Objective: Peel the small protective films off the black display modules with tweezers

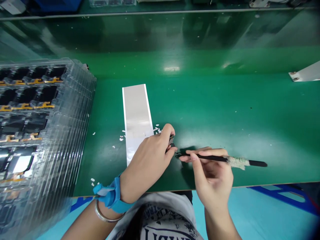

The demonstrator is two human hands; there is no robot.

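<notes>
My left hand [153, 150] pinches a small dark part [171, 140] between thumb and fingers, just above the table. Most of that part is hidden by the fingers; it looks like one of the small black display modules. My right hand [212, 173] is closed around slim black tweezers [215, 158] with pale tape wrapped near the back end. Their tip points left, close to my left thumb and the dark part; whether it touches cannot be made out. Under my left forearm lies a long strip [137, 110], grey with white edges. Small white scraps [157, 129] lie beside it.
On the left stands a tall stack of clear plastic trays [77, 100], the top one holding black display modules [27, 95] with orange flex tails. A white bracket [305, 72] juts in at the right. A shelf edge [160, 13] crosses the back of the green table [225, 110].
</notes>
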